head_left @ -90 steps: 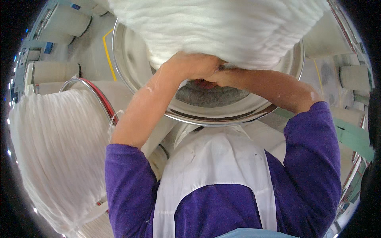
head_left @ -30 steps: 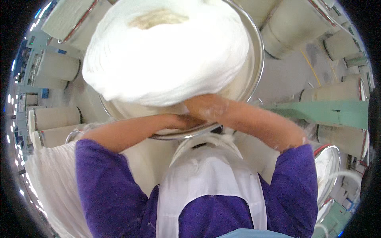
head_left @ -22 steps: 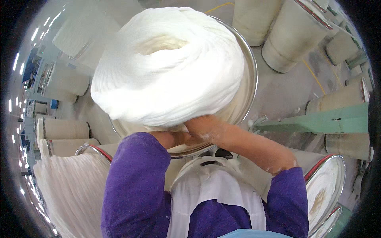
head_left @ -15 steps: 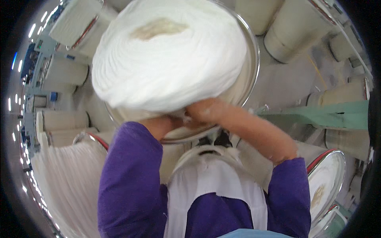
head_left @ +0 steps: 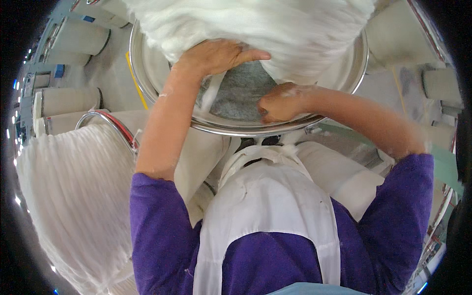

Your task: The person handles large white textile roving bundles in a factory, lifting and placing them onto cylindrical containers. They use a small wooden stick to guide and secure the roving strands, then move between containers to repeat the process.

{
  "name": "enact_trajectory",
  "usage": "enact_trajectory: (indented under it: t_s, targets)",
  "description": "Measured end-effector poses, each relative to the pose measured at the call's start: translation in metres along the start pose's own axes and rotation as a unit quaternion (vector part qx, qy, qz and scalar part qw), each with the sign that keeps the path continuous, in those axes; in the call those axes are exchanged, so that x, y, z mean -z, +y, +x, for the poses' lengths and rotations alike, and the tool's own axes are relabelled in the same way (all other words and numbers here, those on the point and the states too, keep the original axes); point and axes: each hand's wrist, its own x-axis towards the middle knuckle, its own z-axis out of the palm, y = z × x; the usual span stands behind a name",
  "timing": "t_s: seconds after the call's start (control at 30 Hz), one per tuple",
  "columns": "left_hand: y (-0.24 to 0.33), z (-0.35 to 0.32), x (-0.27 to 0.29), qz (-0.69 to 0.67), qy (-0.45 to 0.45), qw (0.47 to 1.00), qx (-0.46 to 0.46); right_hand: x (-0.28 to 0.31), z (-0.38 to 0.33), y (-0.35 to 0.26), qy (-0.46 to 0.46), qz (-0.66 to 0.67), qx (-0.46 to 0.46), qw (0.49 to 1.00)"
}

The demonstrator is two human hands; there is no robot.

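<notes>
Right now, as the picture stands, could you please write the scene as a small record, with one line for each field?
Left hand: thumb spread, at the lower edge of the white fibre bundle
Right hand: curled, below the bundle; whether it holds anything, I cannot tell
Container: round container with metal rim, gray surface visible inside
Left side: white strands beside a red-banded rim
Clothing: white apron, purple sleeves

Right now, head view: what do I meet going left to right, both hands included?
Bundle of white fibre strands → left hand → right hand → cream cylindrical can near the right edge.
</notes>
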Motion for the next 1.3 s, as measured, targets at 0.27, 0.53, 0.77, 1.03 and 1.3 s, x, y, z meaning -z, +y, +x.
enact_trajectory:
  t_s: [0.27, 0.53, 0.77, 1.03, 1.3]
  targets:
    - [-0.007, 0.006, -0.008, -0.129, 0.19, 0.96, -0.163, 0.027, 0.119, -0.009, 0.09, 0.499, -0.148, 0.849]
    - [-0.02, 0.014, -0.012, -0.199, 0.202, 0.926, -0.248, 0.02, 0.082, -0.009, 0.112, 0.568, -0.075, 0.812]
    - [-0.016, 0.022, -0.02, -0.187, 0.219, 0.929, -0.231, 0.005, -0.092, 0.003, 0.151, 0.844, 0.048, 0.513]
    - [-0.01, 0.012, -0.011, -0.158, 0.179, 0.948, -0.209, -0.088, -0.255, 0.102, 0.29, 0.776, 0.064, 0.555]
    - [0.002, -0.004, -0.014, -0.117, 0.188, 0.963, -0.153, -0.157, -0.36, 0.215, 0.389, 0.379, -0.443, 0.713]
